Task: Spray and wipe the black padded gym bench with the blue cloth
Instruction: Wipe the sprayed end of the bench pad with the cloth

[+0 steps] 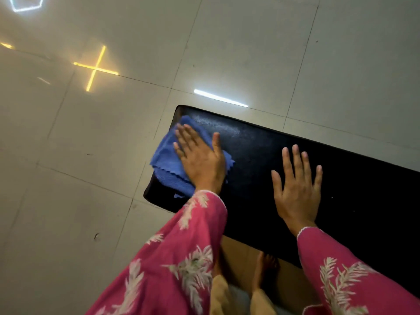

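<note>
The black padded gym bench (256, 153) runs from the middle of the view toward the right edge. A folded blue cloth (166, 155) lies on its left end, partly over the edge. My left hand (200, 158) presses flat on the cloth with fingers spread. My right hand (297, 189) rests flat and open on the bare black padding, to the right of the cloth and holding nothing. A faint wet sheen (218, 126) shows on the pad just beyond the cloth. No spray bottle is in view.
Glossy grey floor tiles (91, 178) surround the bench and reflect ceiling lights. My bare foot (263, 269) stands on the floor close to the near side of the bench. Pink patterned sleeves (181, 258) cover both forearms.
</note>
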`<state>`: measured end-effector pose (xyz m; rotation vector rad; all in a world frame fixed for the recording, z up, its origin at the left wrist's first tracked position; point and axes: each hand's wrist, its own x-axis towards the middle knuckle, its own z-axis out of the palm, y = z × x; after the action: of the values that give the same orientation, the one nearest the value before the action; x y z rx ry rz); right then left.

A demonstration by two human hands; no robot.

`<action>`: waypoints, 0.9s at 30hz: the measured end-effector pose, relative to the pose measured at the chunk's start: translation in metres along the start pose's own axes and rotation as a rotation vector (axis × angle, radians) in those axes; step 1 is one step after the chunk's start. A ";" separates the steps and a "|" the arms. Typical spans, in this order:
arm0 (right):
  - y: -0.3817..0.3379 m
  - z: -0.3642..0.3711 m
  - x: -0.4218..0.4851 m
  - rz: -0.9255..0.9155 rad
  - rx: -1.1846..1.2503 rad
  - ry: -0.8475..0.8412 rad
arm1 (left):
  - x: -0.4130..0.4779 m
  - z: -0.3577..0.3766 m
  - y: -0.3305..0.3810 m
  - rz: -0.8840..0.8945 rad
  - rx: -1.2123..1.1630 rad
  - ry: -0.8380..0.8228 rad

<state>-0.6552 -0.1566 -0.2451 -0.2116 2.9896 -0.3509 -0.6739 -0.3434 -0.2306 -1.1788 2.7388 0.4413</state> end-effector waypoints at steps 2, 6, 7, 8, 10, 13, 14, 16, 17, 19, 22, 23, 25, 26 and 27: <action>-0.001 -0.002 0.000 0.004 0.006 -0.007 | -0.032 0.005 -0.018 0.322 0.049 -0.006; -0.002 -0.003 0.000 0.008 0.001 -0.017 | -0.055 0.000 -0.093 0.539 0.118 0.015; -0.002 -0.003 0.000 0.008 -0.002 -0.013 | -0.047 -0.004 -0.095 0.437 0.101 0.054; -0.002 -0.002 0.000 0.007 -0.005 -0.010 | -0.036 -0.007 -0.088 0.299 0.079 0.080; -0.002 -0.001 0.000 0.000 -0.002 -0.006 | -0.011 -0.007 -0.054 0.026 0.017 0.083; -0.001 -0.002 0.000 0.003 0.009 -0.003 | -0.005 -0.003 -0.015 0.027 0.047 0.043; -0.001 -0.002 0.000 0.006 0.008 -0.001 | -0.014 -0.001 -0.015 0.162 0.067 0.019; -0.002 -0.003 0.000 0.006 0.007 0.000 | -0.041 -0.001 -0.033 0.468 0.117 -0.015; -0.002 -0.003 -0.001 0.007 0.008 -0.008 | -0.051 -0.002 -0.049 0.591 0.152 -0.018; -0.003 -0.004 -0.001 0.008 0.008 -0.023 | -0.048 -0.003 -0.076 0.671 0.165 0.008; -0.001 -0.004 0.000 0.009 -0.001 -0.035 | -0.022 -0.004 -0.063 0.367 0.104 0.084; 0.000 -0.005 0.000 0.003 0.007 -0.036 | -0.015 -0.002 -0.045 0.230 0.067 0.103; 0.002 -0.009 0.001 -0.014 0.060 -0.029 | -0.009 0.004 -0.008 0.106 0.025 0.080; 0.005 -0.011 0.001 -0.021 0.087 -0.026 | -0.012 0.006 0.003 0.152 0.028 0.052; 0.010 -0.014 -0.001 -0.020 0.101 -0.020 | -0.019 0.008 0.006 0.270 0.044 0.030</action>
<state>-0.6572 -0.1435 -0.2339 -0.2340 2.9419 -0.4969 -0.6652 -0.3231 -0.2327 -0.8137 2.9287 0.3910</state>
